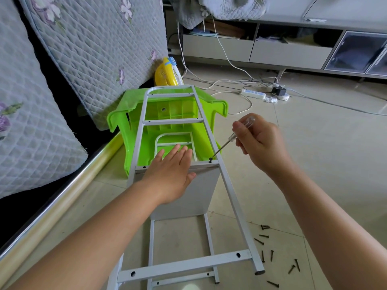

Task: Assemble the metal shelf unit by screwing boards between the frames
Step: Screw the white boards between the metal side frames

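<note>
A white metal ladder-like frame (228, 197) lies tilted toward me, its far end propped on a green plastic stool. A white board (201, 191) stands upright under its crossbar, with a second frame (209, 233) below on the floor. My left hand (169, 174) presses flat on the crossbar and the board's top edge, fingers straight. My right hand (259, 141) grips a clear-handled screwdriver (228, 141). Its tip sits on a dark screw (210, 159) at the crossbar's right end.
Several black screws (270, 248) are scattered on the tile floor at the lower right. The green stool (167, 114) lies on its side against a quilted mattress (94, 49). A power strip (253, 94) and cables lie farther back, before a low cabinet (289, 53).
</note>
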The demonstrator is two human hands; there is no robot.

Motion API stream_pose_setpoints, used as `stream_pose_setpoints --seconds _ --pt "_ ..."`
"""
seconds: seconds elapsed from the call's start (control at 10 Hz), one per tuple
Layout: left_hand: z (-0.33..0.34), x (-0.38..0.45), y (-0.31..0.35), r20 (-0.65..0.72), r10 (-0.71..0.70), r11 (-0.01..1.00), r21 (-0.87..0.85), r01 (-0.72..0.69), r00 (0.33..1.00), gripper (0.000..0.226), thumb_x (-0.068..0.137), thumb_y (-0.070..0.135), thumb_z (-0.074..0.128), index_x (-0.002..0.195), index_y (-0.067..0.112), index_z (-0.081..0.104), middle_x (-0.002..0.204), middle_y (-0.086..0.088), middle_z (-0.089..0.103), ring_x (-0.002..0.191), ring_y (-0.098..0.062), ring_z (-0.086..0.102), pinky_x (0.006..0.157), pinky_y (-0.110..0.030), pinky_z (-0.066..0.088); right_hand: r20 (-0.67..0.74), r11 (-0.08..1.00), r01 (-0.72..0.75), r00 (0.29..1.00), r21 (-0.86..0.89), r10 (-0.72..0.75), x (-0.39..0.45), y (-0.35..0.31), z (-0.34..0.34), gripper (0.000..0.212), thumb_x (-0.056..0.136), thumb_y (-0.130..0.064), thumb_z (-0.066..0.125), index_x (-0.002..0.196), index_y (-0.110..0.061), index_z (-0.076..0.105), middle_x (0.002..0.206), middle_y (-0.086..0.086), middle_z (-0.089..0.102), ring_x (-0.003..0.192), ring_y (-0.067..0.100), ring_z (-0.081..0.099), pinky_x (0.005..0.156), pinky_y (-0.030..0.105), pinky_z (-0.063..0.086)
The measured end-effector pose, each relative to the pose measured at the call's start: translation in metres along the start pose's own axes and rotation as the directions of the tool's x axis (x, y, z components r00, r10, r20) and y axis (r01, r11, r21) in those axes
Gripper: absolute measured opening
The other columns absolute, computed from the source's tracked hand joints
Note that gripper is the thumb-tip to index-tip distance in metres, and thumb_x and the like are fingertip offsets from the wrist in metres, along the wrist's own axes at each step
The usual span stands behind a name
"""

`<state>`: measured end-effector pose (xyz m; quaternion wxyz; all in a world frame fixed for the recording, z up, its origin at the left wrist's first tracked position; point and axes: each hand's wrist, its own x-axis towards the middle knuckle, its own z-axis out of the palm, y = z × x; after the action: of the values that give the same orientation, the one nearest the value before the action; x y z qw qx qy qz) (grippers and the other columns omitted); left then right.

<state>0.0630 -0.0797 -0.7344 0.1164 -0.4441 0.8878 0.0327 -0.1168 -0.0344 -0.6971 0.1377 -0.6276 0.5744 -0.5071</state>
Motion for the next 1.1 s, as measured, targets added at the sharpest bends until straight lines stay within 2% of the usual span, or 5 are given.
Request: stream_pose_setpoints --seconds 0.2,0.5,0.6,1.0,1.1 --pt "0.000 0.000 0.000 0.008 -0.002 1.000 0.002 0.002 1.000 0.060 0.101 0.038 0.015 0.147 0.011 -0.012 0.156 -0.002 -0.013 0.143 -0.017 -0.016 0.116 -0.038 -0.005 0.036 0.999 -0.041 0.998 -0.031 0.042 0.003 -0.003 -0.004 0.033 0.093 -0.012 0.051 0.064 -0.026 0.044 0.053 -0.007 0.050 0.042 0.003 0.047 0.046 0.012 0.034" --pt "0.000 0.001 0.001 0.007 -0.012 1.000 -0.018 0.012 1.000 0.061 0.101 0.038 0.016 0.147 0.011 -0.013 0.156 -0.001 -0.015 0.143 -0.016 -0.017 0.115 -0.037 -0.007 0.063 0.975 0.042 0.998 -0.217 -0.029 0.010 -0.022 0.000 0.027 0.089 -0.022 0.057 0.074 0.000 0.059 0.065 0.022 0.062 0.054 0.027 0.052 0.053 0.032 0.040" --pt "0.001 0.000 0.000 0.004 -0.011 1.000 -0.011 0.011 1.000 0.061 0.101 0.038 0.015 0.147 0.011 -0.013 0.156 -0.002 -0.015 0.143 -0.016 -0.017 0.115 -0.037 -0.007 0.105 0.962 0.093 0.992 -0.257 -0.068 0.010 -0.025 0.000 0.028 0.090 -0.022 0.057 0.077 0.002 0.060 0.066 0.024 0.063 0.056 0.033 0.054 0.051 0.030 0.040" --pt "0.003 0.000 0.000 -0.013 0.007 1.000 -0.006 -0.008 1.000 0.061 0.101 0.038 0.015 0.147 0.010 -0.012 0.156 -0.003 -0.013 0.143 -0.017 -0.015 0.115 -0.038 -0.008 0.243 0.877 0.050 0.967 -0.479 0.078 0.030 -0.046 -0.002 0.028 0.088 -0.024 0.055 0.067 -0.006 0.052 0.078 0.024 0.065 0.064 0.024 0.047 0.054 0.025 0.036" --pt "0.003 0.000 0.000 -0.014 0.008 1.000 0.009 -0.008 1.000 0.060 0.101 0.038 0.015 0.147 0.010 -0.012 0.156 -0.004 -0.012 0.143 -0.017 -0.014 0.115 -0.038 -0.008 0.278 0.848 0.027 0.950 -0.530 0.144 0.043 -0.053 0.001 0.017 0.085 -0.019 0.054 0.073 -0.005 0.055 0.083 0.024 0.066 0.061 0.022 0.048 0.061 0.030 0.048"
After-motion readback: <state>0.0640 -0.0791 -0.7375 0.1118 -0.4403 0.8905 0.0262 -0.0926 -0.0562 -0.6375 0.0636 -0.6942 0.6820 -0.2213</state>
